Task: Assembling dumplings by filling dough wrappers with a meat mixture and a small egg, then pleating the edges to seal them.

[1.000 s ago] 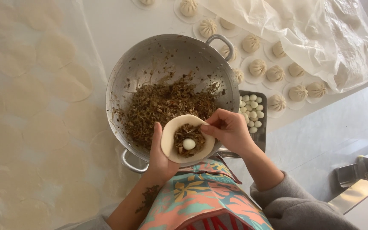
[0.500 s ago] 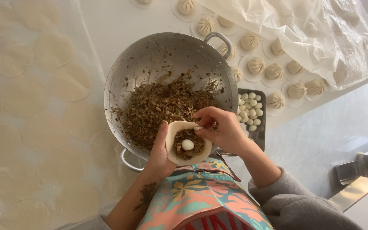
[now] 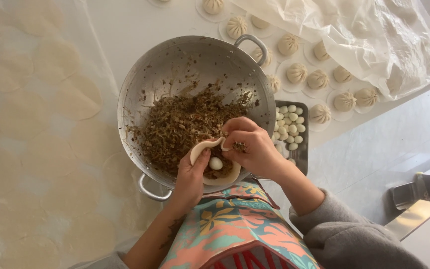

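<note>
White worktop [image 3: 140,20] behind; left hand [image 3: 191,175] cups soft dough wrapper [image 3: 202,148] (tears easily), right hand [image 3: 255,149] pinches its edge.

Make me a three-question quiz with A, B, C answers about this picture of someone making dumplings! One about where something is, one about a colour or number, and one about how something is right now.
1. Where is the tray of small white eggs?
A. Beside the metal bowl, on the side of the right hand
B. Inside the bowl
C. Under the plastic sheet

2. How many eggs lie in the dough wrapper?
A. None
B. One
C. Three

3. How is the wrapper in the left hand right now?
A. Flat on the table
B. Fully closed
C. Open, with one edge being folded

Answers:
1 A, the tray pokes out from beside the bowl's rim.
2 B, a single white egg sits on the brown filling.
3 C, the filling shows and the right hand's fingers pinch the rim.
</note>
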